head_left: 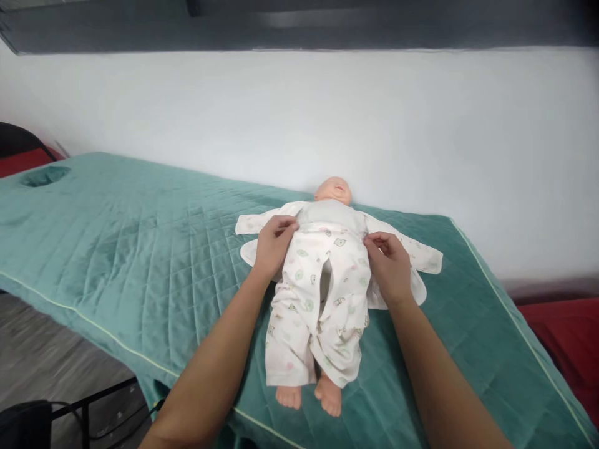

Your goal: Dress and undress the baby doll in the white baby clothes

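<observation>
Fingertips (294,222) nipped together, my left hand (276,245) and right hand (389,259) pinching the waist sides of the printed trousers (299,274), centre frame (soft, light cloth, I'd judge; best held there), on the doll (330,213), green cover (154,237) stretching frame-left.

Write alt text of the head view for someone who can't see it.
A person's left hand and right hand pinch the waistband of patterned white trousers at either side of a baby doll. The doll lies face up on a green quilted cover, feet toward the camera, a matching top spread beneath its torso. A white wall stands behind.
</observation>
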The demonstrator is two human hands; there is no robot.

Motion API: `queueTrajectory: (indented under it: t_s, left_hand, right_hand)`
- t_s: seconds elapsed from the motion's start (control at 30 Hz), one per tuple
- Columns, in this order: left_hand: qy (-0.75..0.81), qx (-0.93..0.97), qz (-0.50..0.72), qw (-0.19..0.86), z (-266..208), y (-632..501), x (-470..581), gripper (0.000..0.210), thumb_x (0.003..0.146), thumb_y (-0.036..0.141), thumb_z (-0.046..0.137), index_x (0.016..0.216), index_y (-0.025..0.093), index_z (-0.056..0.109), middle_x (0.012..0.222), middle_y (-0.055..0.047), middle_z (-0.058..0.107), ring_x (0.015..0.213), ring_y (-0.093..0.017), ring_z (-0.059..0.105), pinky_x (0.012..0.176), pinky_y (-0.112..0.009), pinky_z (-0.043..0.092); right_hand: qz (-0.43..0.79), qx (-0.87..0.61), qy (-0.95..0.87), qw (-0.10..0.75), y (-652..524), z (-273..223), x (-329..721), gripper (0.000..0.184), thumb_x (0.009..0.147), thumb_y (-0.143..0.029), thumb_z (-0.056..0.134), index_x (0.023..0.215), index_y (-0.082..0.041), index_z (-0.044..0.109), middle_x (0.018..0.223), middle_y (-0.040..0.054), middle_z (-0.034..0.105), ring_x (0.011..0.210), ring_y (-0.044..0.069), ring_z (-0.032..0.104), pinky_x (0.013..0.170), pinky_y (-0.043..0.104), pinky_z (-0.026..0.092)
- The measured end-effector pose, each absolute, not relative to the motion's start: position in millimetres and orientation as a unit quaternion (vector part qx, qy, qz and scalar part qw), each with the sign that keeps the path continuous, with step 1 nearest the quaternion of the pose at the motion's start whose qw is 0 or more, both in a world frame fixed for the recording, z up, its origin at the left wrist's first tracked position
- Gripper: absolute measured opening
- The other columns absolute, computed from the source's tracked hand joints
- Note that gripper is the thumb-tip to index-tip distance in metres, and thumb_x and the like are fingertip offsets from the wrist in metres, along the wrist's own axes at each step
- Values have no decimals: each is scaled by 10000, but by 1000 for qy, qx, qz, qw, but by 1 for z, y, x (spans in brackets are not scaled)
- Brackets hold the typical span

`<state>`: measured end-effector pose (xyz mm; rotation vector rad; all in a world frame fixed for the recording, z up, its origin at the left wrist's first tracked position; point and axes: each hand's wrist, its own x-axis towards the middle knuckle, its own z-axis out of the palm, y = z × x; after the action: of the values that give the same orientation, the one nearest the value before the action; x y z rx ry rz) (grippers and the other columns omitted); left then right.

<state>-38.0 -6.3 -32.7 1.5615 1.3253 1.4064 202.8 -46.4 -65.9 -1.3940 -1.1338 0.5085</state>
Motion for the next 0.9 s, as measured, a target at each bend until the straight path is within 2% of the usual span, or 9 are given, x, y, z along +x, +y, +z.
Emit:
queueTrajectory:
  t_s: [0.13, 0.27, 0.37, 0.5, 0.67, 0.77, 0.9]
  left_hand:
    - [403, 695, 515, 298, -22, -9, -36, 208, 870, 325, 598, 1013, 221, 707, 1090, -40, 664, 1032, -173, 601, 960, -299, 467]
    - [369, 772, 421, 300, -18, -6, -38, 281, 878, 388, 608, 1085, 212, 679, 1140, -65, 594, 1093, -194, 558, 966, -310, 439]
    - [362, 795, 376, 309, -14, 0, -39, 266, 856, 403, 635, 1027, 199, 637, 1071, -53, 560, 1023, -192, 545, 939, -324, 428]
    - [370, 819, 324, 296, -8, 11, -37, 248, 804, 393, 684, 867, 194, 551, 983, -24, 493, 911, -175, 500, 833, -306, 413]
    - [331, 864, 248, 289, 5, 27, -38, 287, 818, 416, 645, 741, 191, 485, 883, 8, 438, 771, -143, 455, 733, -289, 365]
    - [319, 878, 209, 288, 16, 39, -37, 289, 853, 421, 579, 712, 193, 469, 796, 20, 455, 721, -143, 441, 689, -287, 329]
    - [343, 850, 211, 339, 20, 58, -28, 301, 872, 458, 526, 725, 198, 487, 740, 24, 533, 709, -157, 466, 669, -288, 319]
  right_hand:
    - [252, -539, -539, 596, -46, -54, 194, 196, 851, -379, 634, 959, -226, 692, 999, 42, 685, 965, 205, 617, 912, 368, 467]
    - [262, -496, -647, 517, -42, -39, 190, 205, 857, -396, 634, 975, -240, 695, 1065, 54, 638, 1004, 206, 583, 925, 363, 440]
    - [262, -501, -687, 457, -37, -29, 191, 284, 816, -438, 669, 1032, -254, 659, 1094, 60, 576, 976, 199, 549, 884, 351, 448]
    - [227, -503, -735, 395, -28, -20, 195, 273, 784, -483, 675, 887, -241, 601, 1064, 66, 522, 958, 209, 515, 834, 346, 454]
    - [237, -460, -792, 324, -17, -8, 198, 295, 850, -472, 596, 732, -222, 495, 1072, 80, 538, 995, 225, 525, 823, 342, 432]
    - [247, -459, -797, 307, -8, -1, 198, 305, 876, -456, 554, 707, -218, 467, 982, 49, 575, 885, 196, 530, 781, 324, 415]
    - [249, -538, -731, 338, 12, -8, 199, 330, 859, -486, 556, 695, -216, 458, 720, -12, 539, 672, 150, 465, 643, 287, 369]
